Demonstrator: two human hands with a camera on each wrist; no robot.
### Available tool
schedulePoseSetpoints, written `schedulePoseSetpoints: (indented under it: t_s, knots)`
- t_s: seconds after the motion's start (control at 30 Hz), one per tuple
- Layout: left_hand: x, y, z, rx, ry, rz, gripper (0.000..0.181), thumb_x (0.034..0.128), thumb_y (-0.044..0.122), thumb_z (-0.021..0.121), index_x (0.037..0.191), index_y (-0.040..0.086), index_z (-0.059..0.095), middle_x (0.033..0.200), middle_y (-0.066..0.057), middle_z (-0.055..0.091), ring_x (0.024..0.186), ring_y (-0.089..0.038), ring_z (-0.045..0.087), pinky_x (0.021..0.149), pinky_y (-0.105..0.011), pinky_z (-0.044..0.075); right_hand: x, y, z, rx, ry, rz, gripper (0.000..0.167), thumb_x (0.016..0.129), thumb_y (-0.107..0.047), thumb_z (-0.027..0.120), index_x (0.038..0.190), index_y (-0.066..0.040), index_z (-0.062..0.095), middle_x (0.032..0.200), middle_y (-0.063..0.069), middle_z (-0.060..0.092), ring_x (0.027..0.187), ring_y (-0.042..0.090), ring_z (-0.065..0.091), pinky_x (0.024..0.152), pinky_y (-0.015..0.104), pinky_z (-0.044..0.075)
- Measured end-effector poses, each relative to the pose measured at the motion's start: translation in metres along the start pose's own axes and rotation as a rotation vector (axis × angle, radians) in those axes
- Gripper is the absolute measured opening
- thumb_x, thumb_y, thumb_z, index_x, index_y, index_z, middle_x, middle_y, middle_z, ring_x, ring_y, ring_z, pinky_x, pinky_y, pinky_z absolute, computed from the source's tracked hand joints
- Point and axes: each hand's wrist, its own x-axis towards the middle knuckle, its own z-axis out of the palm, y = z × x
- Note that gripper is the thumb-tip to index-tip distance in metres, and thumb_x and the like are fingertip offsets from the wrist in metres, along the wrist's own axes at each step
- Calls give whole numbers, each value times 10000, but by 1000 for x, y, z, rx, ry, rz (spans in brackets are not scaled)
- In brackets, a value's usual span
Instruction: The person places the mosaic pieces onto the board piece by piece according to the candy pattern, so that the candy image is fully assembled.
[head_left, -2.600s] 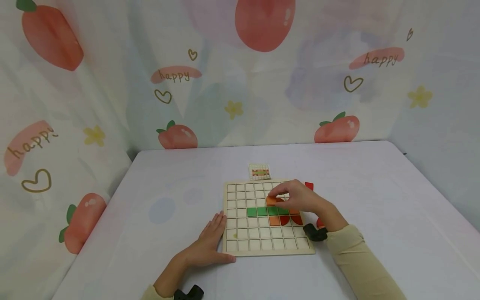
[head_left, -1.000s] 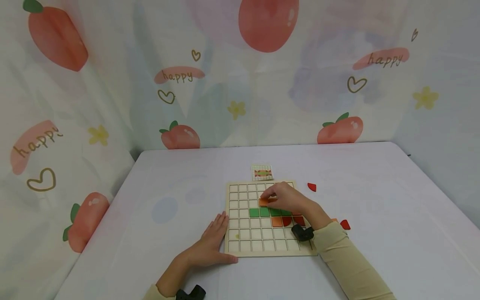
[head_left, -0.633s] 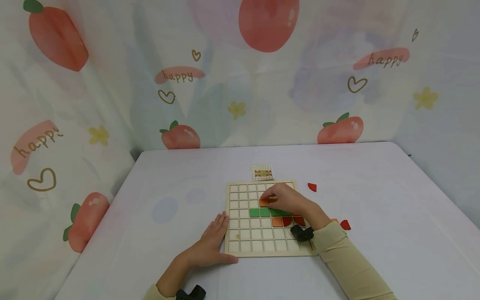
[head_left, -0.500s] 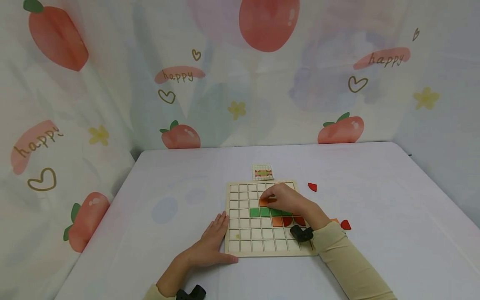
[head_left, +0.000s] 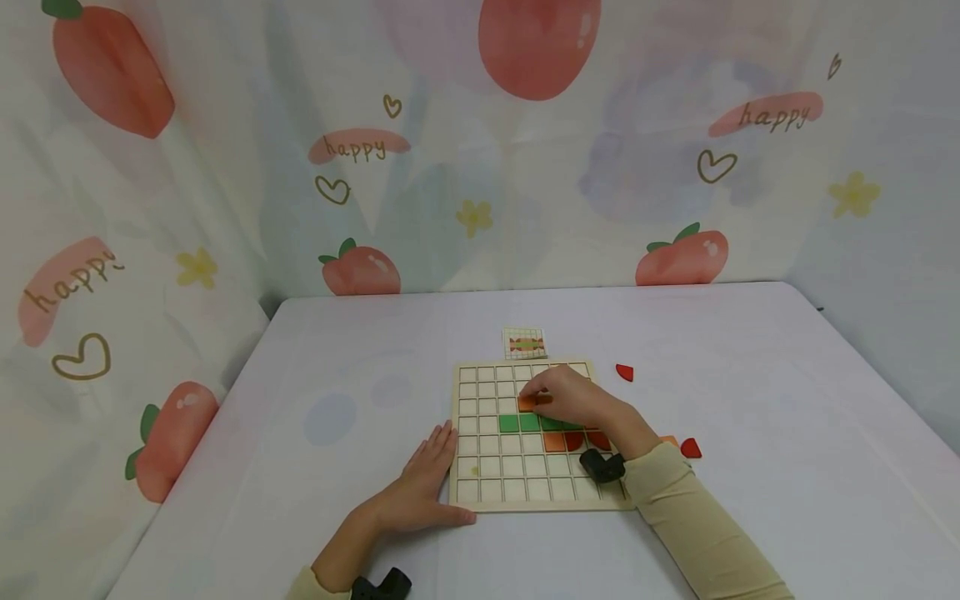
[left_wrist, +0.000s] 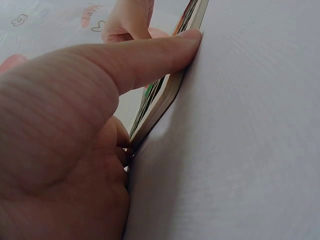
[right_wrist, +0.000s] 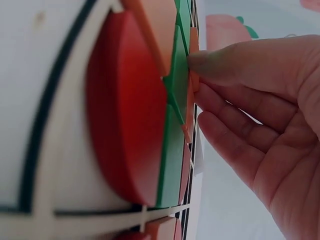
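Fingers [right_wrist: 232, 140] and thumb of the right hand [head_left: 573, 398] pinch an orange tile [head_left: 527, 404] on a pale grid board [head_left: 543, 506], just beyond a row of green tiles [head_left: 519, 423]. In the right wrist view the tile lies close against the green ones, with thumb and fingertips clamped at its edges; whether it sits fully down in its square I cannot tell. The right part of that row runs beneath the hand, so its end is hidden.

On the near side of the green row, a second orange tile [head_left: 554, 442] and two red pieces [head_left: 586, 440] stand side by side, the red ones with curved edges.

The left hand [head_left: 420, 492] lies flat at the board's near left corner, its fingers straight and close together along the left edge, its thumb spread away and touching the near edge.

Just past the far edge rests a small card [head_left: 524, 343] printed with a coloured grid pattern. To the right of the board, a loose red piece [head_left: 625, 372] lies on the white worktop [head_left: 345, 500]; nearer, beside the right sleeve [head_left: 705, 517], are another red piece [head_left: 691, 448] and a partly covered orange piece [head_left: 669, 440]. Behind hangs a curtain [head_left: 510, 183] printed with fruit and hearts.
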Motion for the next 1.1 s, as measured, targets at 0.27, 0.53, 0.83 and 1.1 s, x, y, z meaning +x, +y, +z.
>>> schedulePoseSetpoints:
  t_s: [0.27, 0.53, 0.83, 1.1]
  knots:
    - [0, 0, 0, 0, 1, 13, 1101, 731, 545, 684, 1463, 0, 68, 1528, -107, -24, 1380, -223, -76, 1084, -456, 34, -2, 0, 0, 18, 1, 13, 198, 820, -34, 672, 1017, -38, 699, 973, 36, 671, 893, 164, 606, 776, 307, 497]
    - [0, -1, 1, 1, 2, 23, 1103, 735, 543, 683, 1461, -7, 61, 1526, -116, -32, 1379, -227, -81, 1084, -456, 33, -4, 0, 0, 35, 3, 11, 204, 820, -30, 669, 1023, -33, 696, 981, 44, 668, 899, 169, 604, 775, 314, 498]
    - [0, -1, 0, 8, -2, 20, 1103, 738, 549, 677, 1463, -3, 55, 1526, -112, -38, 1378, -222, -84, 1084, -451, 30, -6, -3, -1, 53, 26, 30, 229, 819, -43, 677, 1047, -26, 688, 1022, 61, 661, 969, 214, 596, 816, 350, 487]
    - [-1, -2, 1, 6, 5, 18, 1102, 736, 535, 684, 1463, 0, 53, 1527, -116, -30, 1379, -220, -78, 1085, -447, 32, -18, 2, -9, 55, 66, 83, 268, 821, -81, 686, 1077, -4, 668, 1067, 87, 645, 1015, 262, 573, 836, 406, 472]
